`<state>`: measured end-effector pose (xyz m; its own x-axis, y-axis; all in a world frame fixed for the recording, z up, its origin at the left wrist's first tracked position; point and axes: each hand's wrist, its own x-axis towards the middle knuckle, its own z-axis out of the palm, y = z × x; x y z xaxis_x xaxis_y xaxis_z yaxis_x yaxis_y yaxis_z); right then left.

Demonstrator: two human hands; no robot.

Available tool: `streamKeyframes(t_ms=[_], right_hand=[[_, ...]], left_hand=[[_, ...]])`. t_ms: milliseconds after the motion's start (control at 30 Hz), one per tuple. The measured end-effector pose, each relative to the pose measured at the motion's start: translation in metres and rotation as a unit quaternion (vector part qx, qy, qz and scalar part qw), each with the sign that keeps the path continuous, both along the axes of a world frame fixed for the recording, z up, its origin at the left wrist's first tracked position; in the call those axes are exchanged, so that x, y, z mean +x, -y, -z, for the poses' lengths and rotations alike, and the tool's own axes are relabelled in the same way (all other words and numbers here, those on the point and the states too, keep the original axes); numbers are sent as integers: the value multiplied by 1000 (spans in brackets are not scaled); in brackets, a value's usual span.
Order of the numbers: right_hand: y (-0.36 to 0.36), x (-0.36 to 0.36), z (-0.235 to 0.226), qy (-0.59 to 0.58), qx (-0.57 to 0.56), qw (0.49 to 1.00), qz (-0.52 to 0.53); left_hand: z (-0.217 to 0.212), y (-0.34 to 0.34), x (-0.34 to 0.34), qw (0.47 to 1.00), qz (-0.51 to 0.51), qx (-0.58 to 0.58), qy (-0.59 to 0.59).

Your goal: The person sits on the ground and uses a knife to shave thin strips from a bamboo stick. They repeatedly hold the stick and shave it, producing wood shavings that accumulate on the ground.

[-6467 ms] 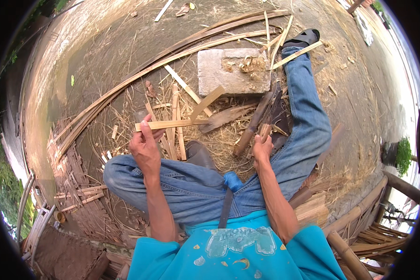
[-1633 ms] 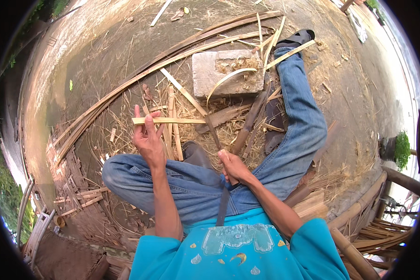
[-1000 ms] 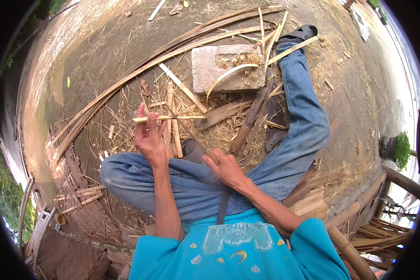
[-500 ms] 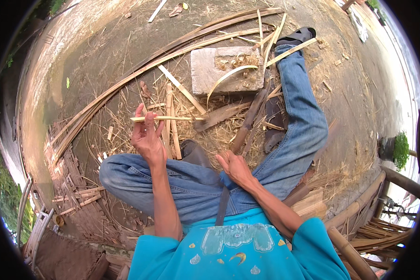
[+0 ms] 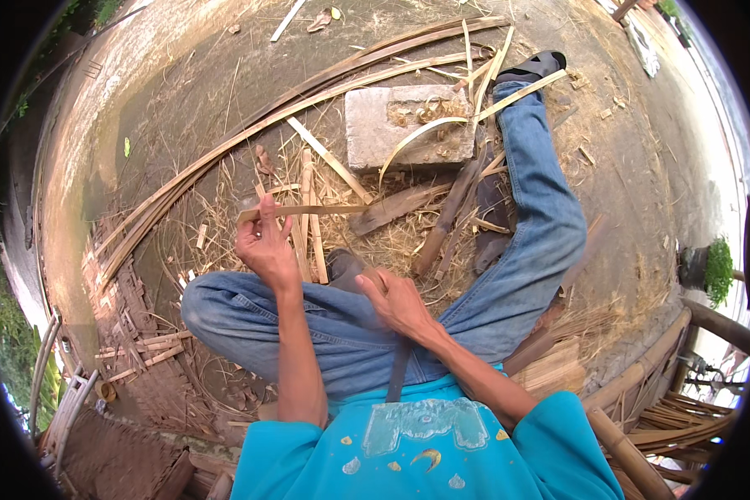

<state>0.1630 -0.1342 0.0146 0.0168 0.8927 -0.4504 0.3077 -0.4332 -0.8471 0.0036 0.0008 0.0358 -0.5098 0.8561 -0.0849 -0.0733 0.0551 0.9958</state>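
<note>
My left hand (image 5: 267, 248), above my bent left knee, pinches a narrow bamboo strip (image 5: 321, 210) between thumb and fingers. The strip lies nearly level, its brownish face up, and its right end meets the end of a dark wooden piece (image 5: 396, 208). My right hand (image 5: 397, 302) is closed in front of my lap around what looks like a knife. Its thin blade (image 5: 354, 252) slants up and left toward the strip. My fingers hide the grip, and a dark flat length (image 5: 400, 364) runs from below that hand to my waist.
A pale stone block (image 5: 367, 125) with shavings in its hollow stands ahead. Long bamboo strips (image 5: 250, 125) curve across the ground to the left. Several short strips (image 5: 315, 225) and shavings lie between my legs. A bamboo rail (image 5: 633, 367) is at the right.
My right hand has moved left and slightly down, nearer my left arm. The strip in my left hand has turned, so a broader brown face shows instead of a pale edge.
</note>
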Motion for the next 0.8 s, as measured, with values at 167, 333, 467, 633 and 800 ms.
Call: streamKeyframes(t_ms=[167, 333, 467, 633, 800], right_hand=[[-5, 12, 21, -10, -21, 999, 39], [5, 15, 22, -1, -29, 999, 36], [-3, 4, 0, -8, -1, 1000, 0], [-8, 12, 12, -10, -27, 1000, -9], [-1, 24, 39, 38, -18, 999, 8]], left_hand=[[-1, 2, 1, 999, 34, 11, 6], [0, 2, 1, 999, 40, -7, 0], [1, 2, -3, 998, 57, -9, -21], [8, 4, -13, 998, 57, 3, 1], [3, -2, -9, 998, 57, 4, 6]])
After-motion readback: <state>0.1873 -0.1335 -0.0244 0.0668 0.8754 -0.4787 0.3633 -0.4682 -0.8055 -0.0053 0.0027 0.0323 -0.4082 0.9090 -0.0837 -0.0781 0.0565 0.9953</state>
